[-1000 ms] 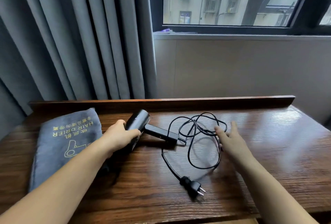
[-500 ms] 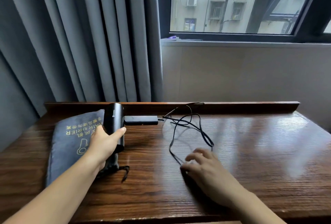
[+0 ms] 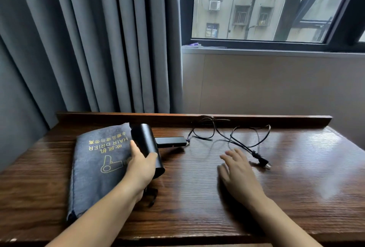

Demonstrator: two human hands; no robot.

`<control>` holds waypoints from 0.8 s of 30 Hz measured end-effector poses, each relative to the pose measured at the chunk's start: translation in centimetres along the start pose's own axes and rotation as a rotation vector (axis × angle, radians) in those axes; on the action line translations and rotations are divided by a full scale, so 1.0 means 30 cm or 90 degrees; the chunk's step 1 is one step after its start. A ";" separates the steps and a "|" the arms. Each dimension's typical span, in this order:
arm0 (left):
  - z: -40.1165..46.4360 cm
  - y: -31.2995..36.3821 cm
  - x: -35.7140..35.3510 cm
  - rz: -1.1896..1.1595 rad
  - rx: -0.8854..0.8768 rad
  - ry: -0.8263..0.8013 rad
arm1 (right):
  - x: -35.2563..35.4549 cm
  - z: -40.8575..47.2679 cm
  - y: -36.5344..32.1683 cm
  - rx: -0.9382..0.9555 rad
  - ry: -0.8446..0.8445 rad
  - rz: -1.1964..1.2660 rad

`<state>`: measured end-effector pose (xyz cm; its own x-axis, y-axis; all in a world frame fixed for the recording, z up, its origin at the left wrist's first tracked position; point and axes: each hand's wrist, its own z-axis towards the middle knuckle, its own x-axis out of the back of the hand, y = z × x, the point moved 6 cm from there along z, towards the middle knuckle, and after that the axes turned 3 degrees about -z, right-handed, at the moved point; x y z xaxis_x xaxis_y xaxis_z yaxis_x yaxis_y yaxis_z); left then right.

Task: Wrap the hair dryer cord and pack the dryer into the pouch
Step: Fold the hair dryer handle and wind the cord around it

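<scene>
Black plastic hair dryer now sits by the grey cloth pouch, gripped by the left hand, while the right hand, flat and holding nothing, has let the long black cord spread out, still unwrapped.

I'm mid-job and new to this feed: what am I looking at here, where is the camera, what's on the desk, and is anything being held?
There is no machine, just a person's two bare hands, filmed by one camera worn on the head and looking down at a wooden desk. The left hand grips the barrel of the black hair dryer. The right hand is open and holds nothing, near the plug. The cord lies loose and unwrapped across the desk. The grey pouch lies flat on the left.
</scene>
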<state>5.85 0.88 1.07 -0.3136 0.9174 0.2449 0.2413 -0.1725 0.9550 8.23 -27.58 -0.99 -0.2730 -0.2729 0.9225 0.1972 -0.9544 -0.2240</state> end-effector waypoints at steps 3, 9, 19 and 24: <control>-0.037 0.007 -0.066 -0.032 0.000 -0.040 | -0.020 -0.044 -0.063 0.037 -0.050 0.120; -0.086 -0.010 -0.165 -0.073 0.020 -0.102 | 0.001 -0.069 -0.117 0.044 -0.040 0.210; -0.107 0.017 -0.211 -0.032 0.019 -0.102 | 0.010 -0.081 -0.133 0.050 -0.003 0.302; -0.115 0.021 -0.226 0.009 0.013 -0.092 | 0.022 -0.096 -0.189 0.070 -0.021 0.375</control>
<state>4.96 -6.68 0.59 -0.1745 0.9575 0.2296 0.2638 -0.1792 0.9478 4.22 -22.68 -0.03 -0.0599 -0.7466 0.6625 0.4028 -0.6254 -0.6683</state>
